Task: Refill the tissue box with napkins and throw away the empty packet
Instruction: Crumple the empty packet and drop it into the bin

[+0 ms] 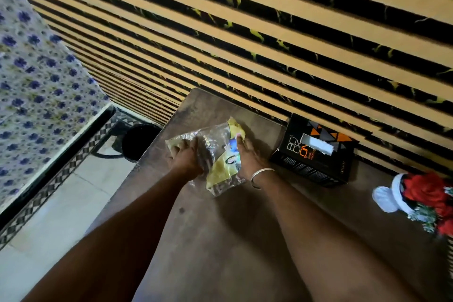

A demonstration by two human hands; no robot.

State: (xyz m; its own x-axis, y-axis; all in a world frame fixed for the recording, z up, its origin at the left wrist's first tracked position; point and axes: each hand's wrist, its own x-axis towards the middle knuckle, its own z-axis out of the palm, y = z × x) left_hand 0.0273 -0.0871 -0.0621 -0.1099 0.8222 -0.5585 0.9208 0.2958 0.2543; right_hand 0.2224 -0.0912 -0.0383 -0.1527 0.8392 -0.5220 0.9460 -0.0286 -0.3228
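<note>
A crumpled clear and yellow plastic packet [221, 152] lies flat on the brown wooden table [220, 240]. My left hand [187, 157] grips its left side, fingers curled over the plastic. My right hand [247, 157], with a silver bangle on the wrist, presses on its right side. The black tissue box [313, 154] with orange triangles stands to the right against the wall, white napkins showing in its top slot.
A black waste bin [138, 141] stands on the floor just past the table's left edge. A white vase of red flowers [421, 196] sits at the table's right. A floral-covered bed [36, 81] is at the left, a striped wall behind.
</note>
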